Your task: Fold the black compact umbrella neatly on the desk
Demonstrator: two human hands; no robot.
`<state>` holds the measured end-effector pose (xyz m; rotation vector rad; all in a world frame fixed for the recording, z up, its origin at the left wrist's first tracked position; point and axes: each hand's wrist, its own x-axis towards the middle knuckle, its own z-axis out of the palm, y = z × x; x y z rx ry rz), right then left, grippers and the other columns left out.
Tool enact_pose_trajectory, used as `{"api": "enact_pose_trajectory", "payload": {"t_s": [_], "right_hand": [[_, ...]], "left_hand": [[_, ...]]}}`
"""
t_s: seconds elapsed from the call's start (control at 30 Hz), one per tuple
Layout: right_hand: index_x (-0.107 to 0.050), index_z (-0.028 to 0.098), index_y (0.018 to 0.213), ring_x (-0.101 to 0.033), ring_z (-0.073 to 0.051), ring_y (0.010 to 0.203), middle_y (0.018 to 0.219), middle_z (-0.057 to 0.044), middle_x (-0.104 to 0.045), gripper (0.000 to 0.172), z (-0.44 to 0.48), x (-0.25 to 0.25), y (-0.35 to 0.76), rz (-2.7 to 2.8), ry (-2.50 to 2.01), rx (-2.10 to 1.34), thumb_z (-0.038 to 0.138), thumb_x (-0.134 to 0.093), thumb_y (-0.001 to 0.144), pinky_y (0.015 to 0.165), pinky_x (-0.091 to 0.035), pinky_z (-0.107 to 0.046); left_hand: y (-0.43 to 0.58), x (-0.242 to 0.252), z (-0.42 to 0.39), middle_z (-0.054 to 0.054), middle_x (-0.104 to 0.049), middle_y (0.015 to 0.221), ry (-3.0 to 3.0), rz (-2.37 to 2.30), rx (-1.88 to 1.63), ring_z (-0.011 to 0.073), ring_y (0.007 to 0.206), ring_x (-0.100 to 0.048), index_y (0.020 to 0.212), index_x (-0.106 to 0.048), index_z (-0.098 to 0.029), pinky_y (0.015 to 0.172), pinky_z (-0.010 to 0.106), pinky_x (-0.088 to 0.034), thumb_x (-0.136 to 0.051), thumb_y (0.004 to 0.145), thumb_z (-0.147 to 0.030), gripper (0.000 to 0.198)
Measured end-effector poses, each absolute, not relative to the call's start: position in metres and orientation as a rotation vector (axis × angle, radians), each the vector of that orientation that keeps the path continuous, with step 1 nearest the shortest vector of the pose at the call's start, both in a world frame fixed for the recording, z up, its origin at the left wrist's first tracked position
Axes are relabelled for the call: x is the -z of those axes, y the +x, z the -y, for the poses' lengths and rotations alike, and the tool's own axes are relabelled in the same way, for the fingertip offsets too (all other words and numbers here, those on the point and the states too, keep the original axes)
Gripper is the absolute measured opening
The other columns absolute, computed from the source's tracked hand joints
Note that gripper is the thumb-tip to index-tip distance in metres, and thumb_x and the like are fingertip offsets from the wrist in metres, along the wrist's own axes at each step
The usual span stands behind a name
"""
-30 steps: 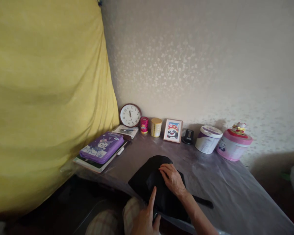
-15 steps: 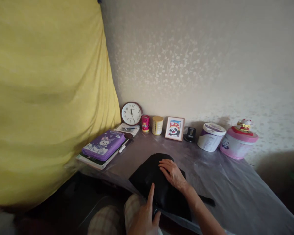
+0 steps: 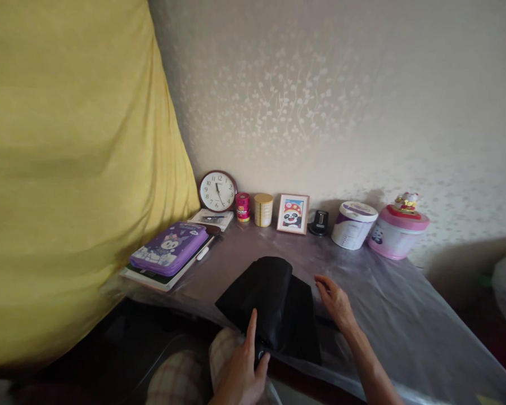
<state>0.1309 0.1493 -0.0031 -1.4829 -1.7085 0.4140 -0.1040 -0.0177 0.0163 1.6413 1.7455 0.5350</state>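
A black folded fabric piece (image 3: 261,292), like a loosely wrapped umbrella, lies at the table's front edge, with a flap spread to its right. My left hand (image 3: 247,360) is wrapped round its dark, rounded end at the bottom, index finger stretched along the fabric. To the right of the flap, my right hand (image 3: 336,304) hovers over the table with its fingers loosely bent and nothing visible in them. Part of a dark strip shows beneath the right wrist.
A purple case (image 3: 168,247) rests on books at the left. Along the wall stand a clock (image 3: 217,191), a pink can (image 3: 243,207), a yellow tin (image 3: 263,210), a picture frame (image 3: 293,214), a black object (image 3: 319,223), a white tub (image 3: 354,225) and a pink tub (image 3: 397,232).
My right hand has come off the black fabric and moved right, uncovering a rounded fold and the flap. The left hand keeps its hold. The camera view has shifted slightly.
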Motion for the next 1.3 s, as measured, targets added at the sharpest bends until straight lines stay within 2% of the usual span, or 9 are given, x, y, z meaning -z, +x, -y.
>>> {"api": "enact_pose_trajectory", "payload": {"t_s": [0.17, 0.37, 0.53, 0.63, 0.8, 0.93, 1.07, 1.2, 1.3], "right_hand": [[-0.064, 0.02, 0.094, -0.065, -0.023, 0.087, 0.091, -0.007, -0.07, 0.031, -0.129, 0.012, 0.146, 1.657, -1.602, -0.424, 0.034, -0.043, 0.077, 0.079, -0.049, -0.035], [-0.062, 0.02, 0.096, -0.067, -0.019, 0.07, 0.077, -0.004, -0.07, 0.03, -0.116, 0.009, 0.138, 1.626, -1.642, -0.665, 0.035, -0.042, 0.078, 0.067, -0.051, -0.029], [-0.062, 0.02, 0.096, -0.067, -0.02, 0.076, 0.085, -0.006, -0.07, 0.03, -0.116, 0.012, 0.128, 1.56, -1.592, -0.761, 0.035, -0.046, 0.075, 0.063, -0.053, -0.029], [-0.063, 0.02, 0.096, -0.065, -0.021, 0.074, 0.092, -0.007, -0.068, 0.032, -0.116, 0.01, 0.122, 1.515, -1.519, -0.828, 0.038, -0.05, 0.073, 0.057, -0.053, -0.03], [-0.06, 0.018, 0.102, -0.063, -0.019, 0.065, 0.075, -0.003, -0.066, 0.039, -0.109, -0.004, 0.113, 1.287, -1.393, -1.086, 0.044, -0.053, 0.074, 0.053, -0.052, -0.029], [-0.06, 0.018, 0.103, -0.063, -0.016, 0.063, 0.081, -0.003, -0.066, 0.043, -0.103, -0.01, 0.105, 1.199, -1.258, -1.238, 0.047, -0.059, 0.071, 0.056, -0.052, -0.028], [-0.062, 0.019, 0.1, -0.06, -0.015, 0.056, 0.066, 0.001, -0.062, 0.043, -0.1, -0.01, 0.096, 1.23, -1.295, -1.284, 0.049, -0.058, 0.07, 0.05, -0.051, -0.027], [-0.063, 0.02, 0.094, -0.06, -0.018, 0.058, 0.064, 0.001, -0.059, 0.04, -0.095, -0.015, 0.089, 1.277, -1.384, -1.247, 0.053, -0.053, 0.073, 0.047, -0.051, -0.028], [-0.065, 0.021, 0.083, -0.058, -0.019, 0.058, 0.06, 0.0, -0.057, 0.038, -0.093, -0.02, 0.09, 1.354, -1.413, -1.15, 0.055, -0.05, 0.076, 0.044, -0.048, -0.026]], "left_hand": [[-0.103, -0.015, 0.018, 0.008, -0.059, 0.12, 1.662, -1.827, -0.476, 0.0158, 0.099, -0.06, 0.142, 0.008, -0.017, 0.08, 0.023, -0.041, -0.036, 0.085, -0.023, 0.073], [-0.101, -0.014, 0.018, 0.008, -0.06, 0.119, 1.74, -1.87, -0.476, 0.0167, 0.098, -0.06, 0.143, 0.004, -0.017, 0.081, 0.024, -0.04, -0.038, 0.085, -0.023, 0.072], [-0.1, -0.009, 0.018, 0.006, -0.062, 0.116, 1.702, -1.818, -0.495, 0.0138, 0.098, -0.06, 0.142, 0.008, -0.016, 0.078, 0.02, -0.04, -0.037, 0.085, -0.022, 0.073], [-0.1, -0.01, 0.018, 0.007, -0.062, 0.115, 1.687, -1.828, -0.495, 0.0155, 0.096, -0.06, 0.143, 0.005, -0.016, 0.079, 0.022, -0.04, -0.037, 0.086, -0.023, 0.072], [-0.101, -0.013, 0.019, 0.008, -0.062, 0.114, 1.68, -1.815, -0.523, 0.0177, 0.097, -0.06, 0.143, 0.003, -0.016, 0.08, 0.024, -0.04, -0.038, 0.085, -0.024, 0.072], [-0.101, -0.01, 0.02, 0.009, -0.06, 0.117, 1.648, -1.805, -0.537, 0.0171, 0.1, -0.059, 0.143, 0.005, -0.018, 0.081, 0.024, -0.04, -0.037, 0.086, -0.024, 0.071], [-0.102, -0.01, 0.019, 0.008, -0.064, 0.109, 1.665, -1.821, -0.517, 0.0173, 0.096, -0.06, 0.143, 0.004, -0.016, 0.081, 0.025, -0.039, -0.037, 0.086, -0.025, 0.071], [-0.102, -0.013, 0.019, 0.008, -0.062, 0.113, 1.661, -1.81, -0.534, 0.0169, 0.098, -0.059, 0.143, 0.003, -0.017, 0.082, 0.025, -0.039, -0.037, 0.085, -0.025, 0.071], [-0.102, -0.014, 0.02, 0.008, -0.065, 0.107, 1.645, -1.797, -0.522, 0.0169, 0.093, -0.061, 0.143, 0.003, -0.016, 0.082, 0.025, -0.039, -0.037, 0.086, -0.026, 0.07]]}}
